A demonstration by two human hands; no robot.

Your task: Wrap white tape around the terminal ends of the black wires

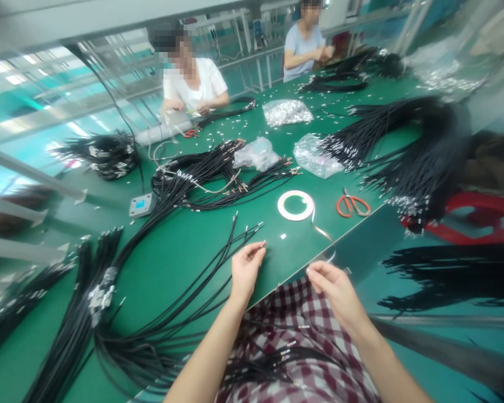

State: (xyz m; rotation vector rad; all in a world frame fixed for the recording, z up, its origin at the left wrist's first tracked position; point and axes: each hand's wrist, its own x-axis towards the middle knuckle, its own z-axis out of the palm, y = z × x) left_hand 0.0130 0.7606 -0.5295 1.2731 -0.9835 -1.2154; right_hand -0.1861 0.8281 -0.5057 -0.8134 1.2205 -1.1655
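Observation:
Over the table's front edge, my left hand is closed in a pinch, with a tiny pale tip at its fingers that is too small to name. My right hand, lower and to the right, pinches too; a small whitish speck shows at its fingertips. A roll of white tape lies beyond both hands, and its loose strip runs towards the table edge near my right hand. Several black cables with metal ends stretch beside my left hand. More black cables lie across my checked lap.
Orange-handled scissors rest near the edge. Bundles of black cables cover the right and left sides. Clear plastic bags hold small pale pieces. A small grey box stands left. Two people sit across the green table.

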